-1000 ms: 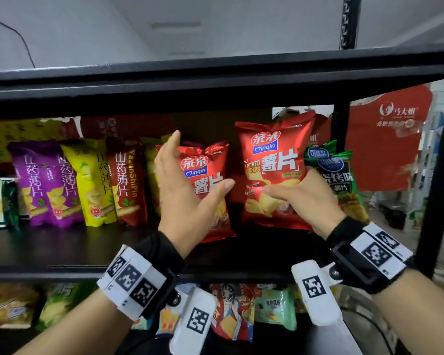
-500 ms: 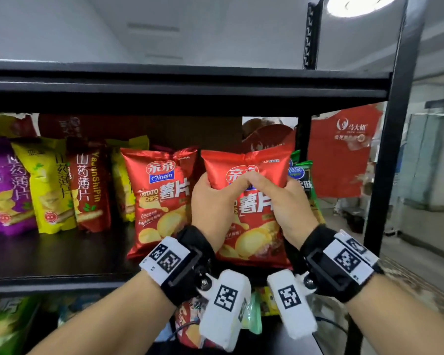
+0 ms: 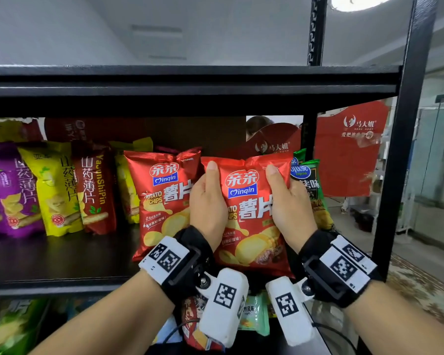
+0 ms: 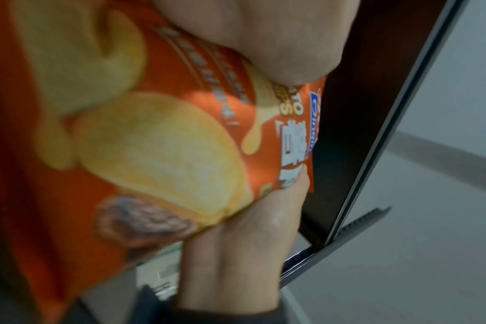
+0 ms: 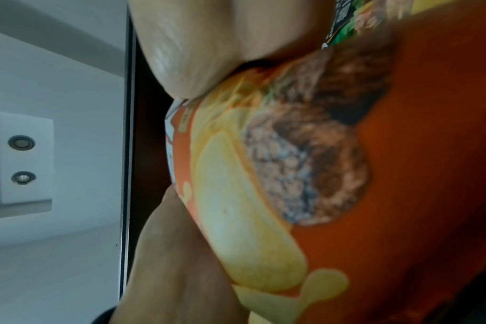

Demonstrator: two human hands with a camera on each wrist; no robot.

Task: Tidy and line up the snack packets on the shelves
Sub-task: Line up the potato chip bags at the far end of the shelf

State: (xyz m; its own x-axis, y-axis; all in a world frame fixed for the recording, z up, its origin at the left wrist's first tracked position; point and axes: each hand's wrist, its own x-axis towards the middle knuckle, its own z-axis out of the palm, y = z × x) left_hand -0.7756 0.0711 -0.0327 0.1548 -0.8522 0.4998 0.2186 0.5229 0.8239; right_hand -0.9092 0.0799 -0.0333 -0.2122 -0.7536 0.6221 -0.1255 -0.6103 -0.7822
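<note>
A red Qinqin potato chip packet [image 3: 249,216] stands upright on the shelf board [image 3: 49,265] near its front right. My left hand [image 3: 208,201] grips its left side and my right hand [image 3: 287,201] grips its right side, each thumb lying on the front. A matching red packet [image 3: 162,201] stands just to its left, partly behind my left hand. The left wrist view shows the held packet [image 4: 153,142] pressed between both hands. In the right wrist view the same packet [image 5: 347,175] fills the frame. My fingers behind the packet are hidden.
A green packet [image 3: 310,185] stands right of the held one, against the black upright post [image 3: 400,149]. Dark red [image 3: 95,190], yellow [image 3: 54,190] and purple [image 3: 5,190] yam crisp packets line the left. The shelf above [image 3: 190,93] hangs low. More packets [image 3: 251,313] lie on the lower shelf.
My left hand left the left red packet and joined the right hand on the right one. Both hands then spread from its top middle to its sides.
</note>
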